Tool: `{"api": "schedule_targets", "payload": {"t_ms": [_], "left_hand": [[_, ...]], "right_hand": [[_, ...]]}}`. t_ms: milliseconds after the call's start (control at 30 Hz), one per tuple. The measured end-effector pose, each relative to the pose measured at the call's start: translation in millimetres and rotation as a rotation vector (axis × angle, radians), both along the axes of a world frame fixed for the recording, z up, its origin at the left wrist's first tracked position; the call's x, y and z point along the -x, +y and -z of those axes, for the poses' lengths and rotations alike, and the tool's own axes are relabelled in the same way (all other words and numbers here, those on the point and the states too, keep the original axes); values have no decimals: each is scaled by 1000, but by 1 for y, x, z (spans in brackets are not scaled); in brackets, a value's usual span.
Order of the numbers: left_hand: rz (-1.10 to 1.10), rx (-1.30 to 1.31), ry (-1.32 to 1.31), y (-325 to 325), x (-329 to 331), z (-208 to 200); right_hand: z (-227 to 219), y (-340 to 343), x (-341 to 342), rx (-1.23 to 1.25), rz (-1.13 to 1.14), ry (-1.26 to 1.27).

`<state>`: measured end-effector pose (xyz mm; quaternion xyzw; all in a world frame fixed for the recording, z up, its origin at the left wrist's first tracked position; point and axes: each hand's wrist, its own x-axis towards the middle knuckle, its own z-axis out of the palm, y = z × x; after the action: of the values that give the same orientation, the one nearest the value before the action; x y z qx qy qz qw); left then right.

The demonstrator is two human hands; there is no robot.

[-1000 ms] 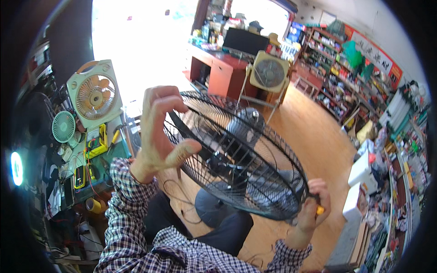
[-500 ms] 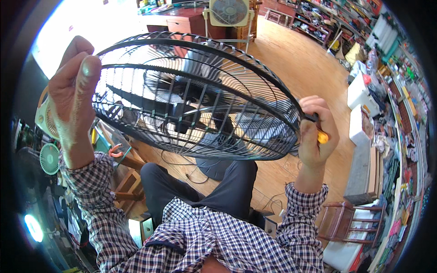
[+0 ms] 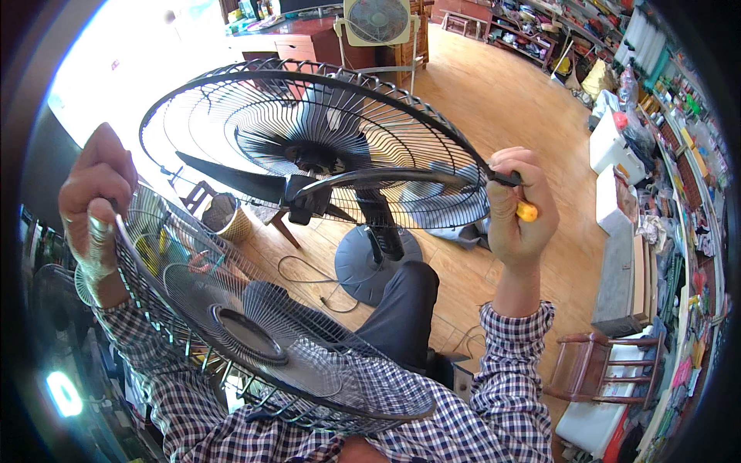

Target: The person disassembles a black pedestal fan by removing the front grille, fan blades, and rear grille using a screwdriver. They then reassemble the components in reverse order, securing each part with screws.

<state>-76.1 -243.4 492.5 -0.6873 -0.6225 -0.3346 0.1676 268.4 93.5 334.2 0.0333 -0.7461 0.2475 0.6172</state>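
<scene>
My left hand (image 3: 99, 204) grips the rim of a round black wire front grille (image 3: 247, 333) that hangs tilted over my lap. It is apart from the black rear grille (image 3: 266, 135) of a standing fan. Inside that rear grille, the dark fan blades (image 3: 231, 179) and hub are exposed. My right hand (image 3: 525, 204) is closed at the rear grille's right edge, around a tool with a black and yellow handle (image 3: 527, 212); its working end is hidden. Below, the fan's neck (image 3: 378, 220) rises from a round grey base (image 3: 359, 266) between my legs.
A box fan (image 3: 378, 21) stands in front of a red desk (image 3: 297, 46). Crowded shelves and white boxes (image 3: 614, 197) line the right side. A wooden chair (image 3: 579, 366) sits at lower right. A wicker basket (image 3: 228, 217) and a loose cable (image 3: 309, 282) lie beyond my knees.
The front grille has come away from the rear grille and swung down toward my chest, held by my left hand. My right hand has stayed at the rear rim, shifting slightly up.
</scene>
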Motion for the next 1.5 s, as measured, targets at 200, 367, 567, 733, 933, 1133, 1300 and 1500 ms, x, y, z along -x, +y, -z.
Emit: {"api": "schedule_targets", "payload": {"t_ms": [200, 367, 567, 733, 933, 1133, 1300, 1500], "left_hand": [[-121, -201, -201, -21, -45, 57], [-237, -187, -71, -33, -64, 108], [-162, -71, 190, -37, -93, 168], [0, 13, 192, -16, -125, 192], [-175, 31, 210, -35, -143, 200], [-23, -5, -52, -35, -140, 219], [98, 80, 46, -22, -147, 215], [284, 88, -53, -1, -172, 221]], "right_hand": [[0, -8, 5, 29, 36, 3], [6, -14, 2, 86, 83, -4], [21, -33, -11, 113, 157, -163], [46, -49, -27, 320, 89, -224], [142, -52, -77, 872, 308, -702], [203, -78, -112, 1614, -140, -769], [193, -87, -148, 1874, -237, -606], [186, -84, -199, 1905, -17, -378]]}}
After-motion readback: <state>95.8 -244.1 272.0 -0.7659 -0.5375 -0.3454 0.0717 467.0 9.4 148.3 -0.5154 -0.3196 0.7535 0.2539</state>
